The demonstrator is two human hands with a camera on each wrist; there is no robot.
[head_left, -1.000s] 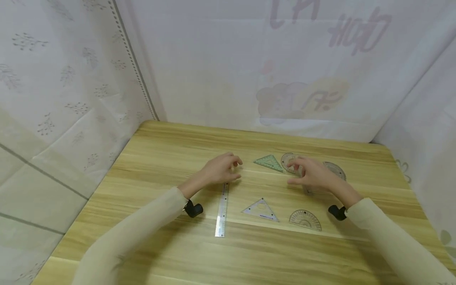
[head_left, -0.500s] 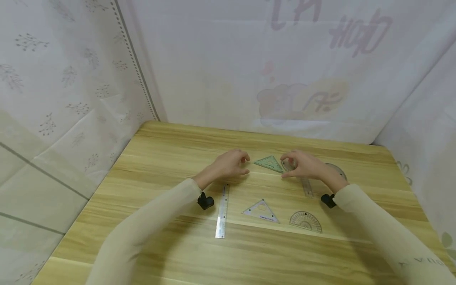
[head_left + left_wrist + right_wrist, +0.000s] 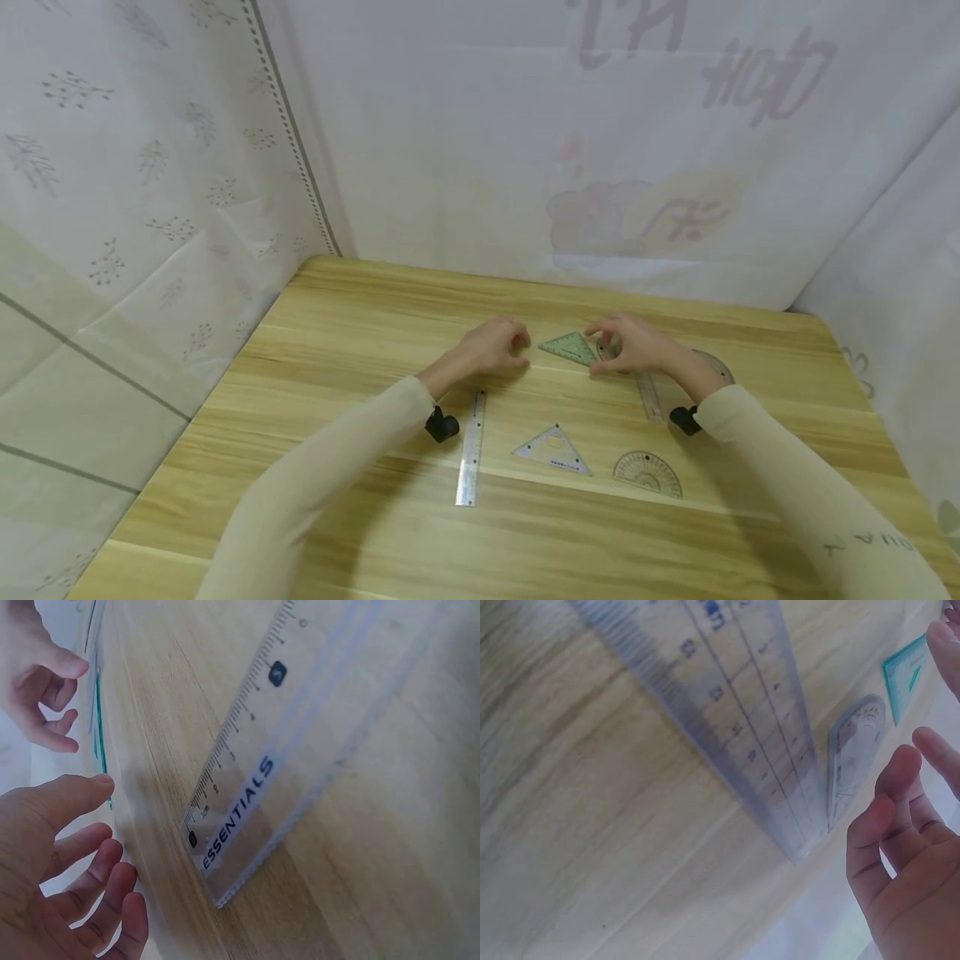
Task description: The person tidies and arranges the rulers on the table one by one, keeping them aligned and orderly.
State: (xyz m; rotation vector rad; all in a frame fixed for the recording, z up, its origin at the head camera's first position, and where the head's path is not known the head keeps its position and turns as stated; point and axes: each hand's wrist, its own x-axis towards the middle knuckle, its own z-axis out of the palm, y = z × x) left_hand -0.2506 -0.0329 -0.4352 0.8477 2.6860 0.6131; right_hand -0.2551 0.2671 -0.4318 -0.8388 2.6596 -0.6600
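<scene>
A green set square [image 3: 568,348] lies flat toward the back of the table, between the two hands. To its left is my left hand [image 3: 491,346], thumb and fingers bent with a gap between them and nothing held. My right hand [image 3: 633,343] is at its right end, fingertips close to the corner and spread apart. Beneath that hand, a clear protractor [image 3: 604,348] is partly hidden. In the right wrist view the hand [image 3: 907,855] hovers beside the protractor [image 3: 855,750], with the green set square [image 3: 907,675] beyond.
A clear ruler [image 3: 470,450] lies below the left hand, another ruler [image 3: 648,398] under the right wrist. Nearer the front are a clear set square [image 3: 555,450] and a protractor [image 3: 648,475]. One more protractor [image 3: 716,367] sits behind the right forearm. Printed cloth surrounds the wooden table.
Both hands have moved in toward the green set square, the left hand rightward and the right hand leftward. The right-hand ruler has come into fuller view. The drawing tools lie as before.
</scene>
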